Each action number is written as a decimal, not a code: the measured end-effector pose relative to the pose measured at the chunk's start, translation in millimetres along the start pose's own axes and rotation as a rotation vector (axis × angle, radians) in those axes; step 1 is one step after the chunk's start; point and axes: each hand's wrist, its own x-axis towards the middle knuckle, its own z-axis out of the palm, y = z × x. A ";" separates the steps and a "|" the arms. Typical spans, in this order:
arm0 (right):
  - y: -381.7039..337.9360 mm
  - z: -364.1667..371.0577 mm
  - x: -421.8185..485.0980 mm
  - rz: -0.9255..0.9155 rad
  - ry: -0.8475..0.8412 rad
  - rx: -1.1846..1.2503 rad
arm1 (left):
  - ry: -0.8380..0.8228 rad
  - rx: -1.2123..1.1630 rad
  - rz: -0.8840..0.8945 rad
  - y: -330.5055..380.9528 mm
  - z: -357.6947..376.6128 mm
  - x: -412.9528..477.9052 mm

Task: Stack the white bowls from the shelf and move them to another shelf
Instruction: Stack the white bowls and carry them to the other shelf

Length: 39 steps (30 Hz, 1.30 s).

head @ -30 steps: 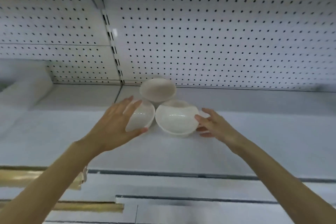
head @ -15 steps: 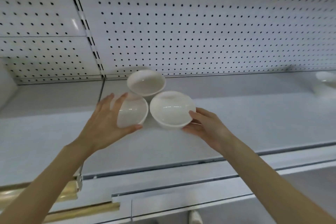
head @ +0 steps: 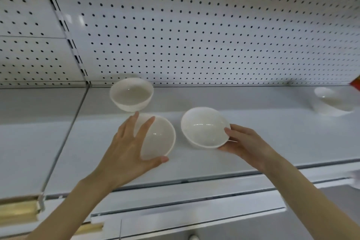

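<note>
Three white bowls are close together on the white shelf (head: 272,138). The back bowl (head: 131,94) stands near the pegboard wall. My left hand (head: 126,150) spans the front left bowl (head: 157,136), fingers over its far rim and thumb under its near edge. My right hand (head: 245,142) grips the front right bowl (head: 204,126) at its right rim, thumb on the rim and fingers underneath, and the bowl tilts toward me. A gap separates the two front bowls.
Another white bowl (head: 331,101), blurred, sits far right on the same shelf. A perforated white back wall (head: 194,35) rises behind. A vertical divider post (head: 70,45) splits the bays at left. Yellow strips (head: 17,208) edge the lower left.
The front right bowl has moved right, away from the other two, and tilted in my right hand. My left hand stays around the front left bowl. The view has shifted.
</note>
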 end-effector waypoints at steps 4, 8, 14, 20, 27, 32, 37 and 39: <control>-4.7 -18.2 5.7 0.028 0.008 0.027 | -0.021 -0.007 0.022 25.3 13.9 5.6; -1.9 -19.5 7.6 0.049 0.018 0.009 | 0.001 -0.198 0.000 34.7 13.0 6.0; 38.1 11.3 -26.8 0.008 0.233 0.120 | 0.199 -0.651 -0.215 30.9 15.0 -2.4; 67.9 71.0 -57.2 0.007 0.134 0.188 | 0.147 -0.820 -0.317 24.2 20.9 -9.7; 62.0 121.5 -51.0 -0.094 -0.005 0.102 | 0.150 -0.964 -0.217 25.9 24.9 -15.0; 45.8 127.4 -67.5 -0.247 -0.020 0.033 | 0.294 -0.899 -0.089 41.8 11.3 -20.1; 0.8 86.1 -68.2 -0.475 0.005 -0.025 | 0.355 -0.977 0.068 86.7 -5.6 9.2; -7.6 65.3 -63.0 -0.538 0.050 -0.035 | 0.322 -1.027 0.091 105.2 0.0 24.2</control>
